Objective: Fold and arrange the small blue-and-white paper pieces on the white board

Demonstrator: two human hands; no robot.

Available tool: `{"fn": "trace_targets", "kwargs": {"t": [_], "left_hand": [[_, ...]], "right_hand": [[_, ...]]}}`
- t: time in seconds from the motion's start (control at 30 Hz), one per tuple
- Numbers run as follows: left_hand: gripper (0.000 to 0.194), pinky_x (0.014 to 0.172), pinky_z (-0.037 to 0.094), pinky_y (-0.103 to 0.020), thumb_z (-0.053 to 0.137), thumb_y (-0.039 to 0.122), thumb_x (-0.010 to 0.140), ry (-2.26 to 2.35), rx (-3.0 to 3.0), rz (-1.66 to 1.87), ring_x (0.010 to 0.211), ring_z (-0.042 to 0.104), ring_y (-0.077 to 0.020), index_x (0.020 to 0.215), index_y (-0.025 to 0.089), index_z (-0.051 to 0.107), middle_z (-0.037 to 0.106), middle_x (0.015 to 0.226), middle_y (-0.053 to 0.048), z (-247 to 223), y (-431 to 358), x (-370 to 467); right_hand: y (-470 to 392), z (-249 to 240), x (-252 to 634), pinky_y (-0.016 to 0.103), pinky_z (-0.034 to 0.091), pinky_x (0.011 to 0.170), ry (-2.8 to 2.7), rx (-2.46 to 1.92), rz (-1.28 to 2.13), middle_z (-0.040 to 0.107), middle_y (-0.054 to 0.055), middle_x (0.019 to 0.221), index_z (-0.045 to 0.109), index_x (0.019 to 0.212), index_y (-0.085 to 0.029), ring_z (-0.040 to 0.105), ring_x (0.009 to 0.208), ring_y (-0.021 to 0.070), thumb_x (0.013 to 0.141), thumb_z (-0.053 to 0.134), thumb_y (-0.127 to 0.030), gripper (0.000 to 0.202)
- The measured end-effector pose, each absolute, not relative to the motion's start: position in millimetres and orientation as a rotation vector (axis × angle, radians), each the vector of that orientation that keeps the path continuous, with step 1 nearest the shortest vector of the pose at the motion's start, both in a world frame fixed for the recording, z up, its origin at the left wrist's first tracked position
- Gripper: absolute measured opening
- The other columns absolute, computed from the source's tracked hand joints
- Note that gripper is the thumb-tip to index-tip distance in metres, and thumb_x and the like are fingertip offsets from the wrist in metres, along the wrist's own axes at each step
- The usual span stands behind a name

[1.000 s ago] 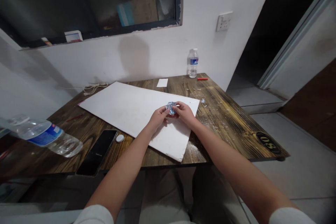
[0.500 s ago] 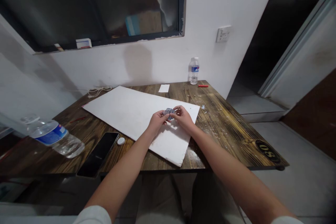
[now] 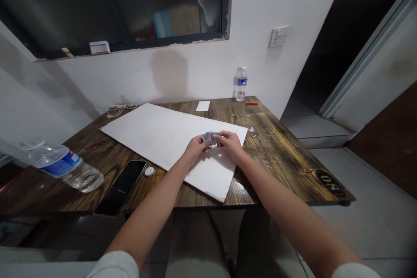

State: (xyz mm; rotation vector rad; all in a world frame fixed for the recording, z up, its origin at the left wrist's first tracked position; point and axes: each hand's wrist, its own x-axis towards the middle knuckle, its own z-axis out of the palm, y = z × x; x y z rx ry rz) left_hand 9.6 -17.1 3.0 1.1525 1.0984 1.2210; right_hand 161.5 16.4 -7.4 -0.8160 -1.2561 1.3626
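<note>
A small grey-blue piece with dark lines (image 3: 211, 137) is held above the white board (image 3: 156, 132), near its right end. My left hand (image 3: 195, 147) pinches its left side, and my right hand (image 3: 230, 142) grips its right side with thumb and fingers. What the piece is made of is too small to tell. Under both hands lies the white board, set at an angle on the dark wooden table (image 3: 280, 160). Just right of the board is a small pale star-shaped piece (image 3: 252, 129).
A large bottle (image 3: 65, 165) lies at the left, beside a black phone (image 3: 120, 187) and a white cap (image 3: 149, 171). At the back are a cable (image 3: 119, 109), white paper (image 3: 203, 106), an upright bottle (image 3: 241, 84) and a red object (image 3: 252, 103).
The piece between my hands has tilted and looks wider, and my right hand's fingers have shifted on it. The whole view has moved slightly.
</note>
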Motion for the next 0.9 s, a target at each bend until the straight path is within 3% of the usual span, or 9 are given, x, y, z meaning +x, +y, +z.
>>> {"fn": "trace_targets", "kwargs": {"t": [0.13, 0.27, 0.4, 0.53, 0.7, 0.8, 0.9], "left_hand": [[0.051, 0.044, 0.036, -0.017, 0.085, 0.047, 0.059, 1.080, 1.126, 1.209, 0.057, 0.062, -0.0098, 0.092, 0.011, 0.068, 0.070, 0.082, -0.007, 2.9, -16.4, 9.9], [0.044, 0.043, 0.034, -0.016, 0.085, 0.041, 0.060, 1.115, 1.155, 1.257, 0.053, 0.058, -0.0078, 0.087, 0.011, 0.068, 0.067, 0.071, -0.004, 3.0, -15.5, 8.0], [0.037, 0.040, 0.031, -0.017, 0.085, 0.037, 0.061, 1.230, 1.160, 1.294, 0.045, 0.049, -0.0067, 0.079, 0.011, 0.067, 0.061, 0.055, -0.001, 2.9, -15.9, 6.1], [0.037, 0.038, 0.029, -0.017, 0.086, 0.038, 0.058, 1.264, 1.149, 1.294, 0.040, 0.044, -0.0056, 0.073, 0.012, 0.064, 0.057, 0.050, 0.002, 2.9, -16.5, 5.6], [0.038, 0.037, 0.031, -0.016, 0.076, 0.047, 0.073, 1.220, 1.050, 1.297, 0.042, 0.052, -0.0066, 0.081, 0.012, 0.064, 0.065, 0.062, -0.003, 3.7, -13.7, 8.5], [0.031, 0.045, 0.043, -0.017, 0.073, 0.039, 0.079, 1.149, 0.970, 1.294, 0.056, 0.064, -0.0107, 0.093, 0.012, 0.066, 0.071, 0.078, -0.007, 5.3, -12.9, 11.0], [0.031, 0.053, 0.050, -0.019, 0.078, 0.030, 0.073, 1.088, 0.988, 1.266, 0.064, 0.067, -0.0126, 0.095, 0.010, 0.068, 0.073, 0.086, -0.008, 5.5, -13.8, 10.9]], "right_hand": [[16.9, -9.1, 160.8, 0.024, 0.037, 0.047, -1.414, -0.836, 1.159, 0.057, -0.001, 0.067, 0.068, 0.064, -0.018, 0.045, 0.051, 0.0087, 0.062, 0.078, -0.047, 0.030], [15.4, -11.4, 157.2, 0.025, 0.038, 0.048, -1.430, -0.834, 1.215, 0.060, -0.001, 0.066, 0.070, 0.077, -0.018, 0.047, 0.048, 0.0092, 0.068, 0.072, -0.046, 0.030], [15.4, -11.1, 155.4, 0.025, 0.040, 0.047, -1.383, -0.850, 1.246, 0.061, -0.002, 0.064, 0.067, 0.087, -0.018, 0.049, 0.047, 0.0103, 0.064, 0.075, -0.047, 0.038], [17.0, -10.6, 154.8, 0.024, 0.039, 0.043, -1.336, -0.830, 1.281, 0.060, -0.004, 0.062, 0.062, 0.080, -0.020, 0.049, 0.044, 0.0097, 0.059, 0.079, -0.049, 0.040], [19.8, -14.3, 154.2, 0.024, 0.032, 0.036, -1.265, -0.818, 1.325, 0.055, -0.005, 0.056, 0.057, 0.077, -0.021, 0.041, 0.037, 0.0086, 0.063, 0.075, -0.052, 0.038], [22.4, -16.0, 155.7, 0.024, 0.035, 0.039, -1.233, -0.830, 1.304, 0.055, -0.005, 0.058, 0.059, 0.080, -0.021, 0.043, 0.040, 0.0091, 0.065, 0.073, -0.051, 0.037], [24.3, -16.8, 157.0, 0.025, 0.037, 0.043, -1.279, -0.845, 1.269, 0.058, -0.005, 0.062, 0.062, 0.083, -0.021, 0.046, 0.043, 0.0094, 0.064, 0.073, -0.049, 0.036]]}}
